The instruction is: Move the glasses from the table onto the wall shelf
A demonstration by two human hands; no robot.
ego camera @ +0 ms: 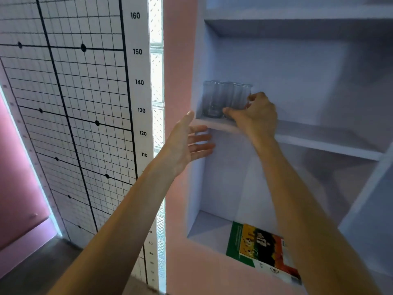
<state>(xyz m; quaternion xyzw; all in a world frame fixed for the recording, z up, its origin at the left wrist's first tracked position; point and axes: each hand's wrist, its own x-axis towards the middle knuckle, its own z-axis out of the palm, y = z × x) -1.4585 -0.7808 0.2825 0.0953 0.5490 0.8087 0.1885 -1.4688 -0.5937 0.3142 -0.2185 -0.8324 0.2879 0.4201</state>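
Note:
Several clear tall glasses [214, 99] stand in a tight group at the left end of the pale wall shelf [319, 141]. My right hand [255, 113] reaches onto the shelf and wraps its fingers around the rightmost glass [239, 95], whose base rests on or just above the board. My left hand [187, 141] hovers open just below and left of the shelf's front edge, palm turned toward the shelf, holding nothing. The table is out of view.
Colourful books [261, 248] lie flat in the lower shelf compartment. Another shelf board [297, 20] runs above. A gridded height chart [85, 103] with numbers covers the wall on the left, beside a strip of glass blocks [157, 81].

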